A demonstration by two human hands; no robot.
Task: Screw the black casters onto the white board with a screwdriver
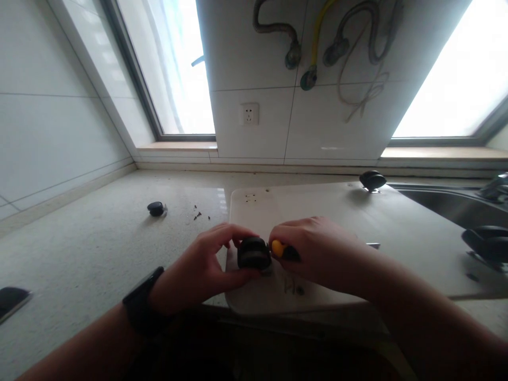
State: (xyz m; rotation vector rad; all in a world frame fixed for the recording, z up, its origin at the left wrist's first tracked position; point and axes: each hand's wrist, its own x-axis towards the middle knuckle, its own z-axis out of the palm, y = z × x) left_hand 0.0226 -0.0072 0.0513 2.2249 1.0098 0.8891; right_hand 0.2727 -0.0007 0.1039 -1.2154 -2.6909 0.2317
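A white board (325, 211) with rounded corners lies on the countertop, wheel side up. My left hand (214, 259), with a dark watch on its wrist, is closed around a black caster wheel (254, 253) at the board's near left corner. Just right of that caster, my right hand (313, 251) grips a yellow and black screwdriver (279, 248). Its tip is hidden beside the caster. Black casters stand at the board's far right corner (372, 180) and near right corner (488, 243). At the far left corner, small screw holes (251, 198) show.
A loose black caster (156, 208) lies on the speckled countertop (99, 254), with several small screws (198, 215) near it. A dark phone-like object (11, 301) sits at the left edge. The metal sink (444, 203) is at right, and a wall socket (250, 114) is behind.
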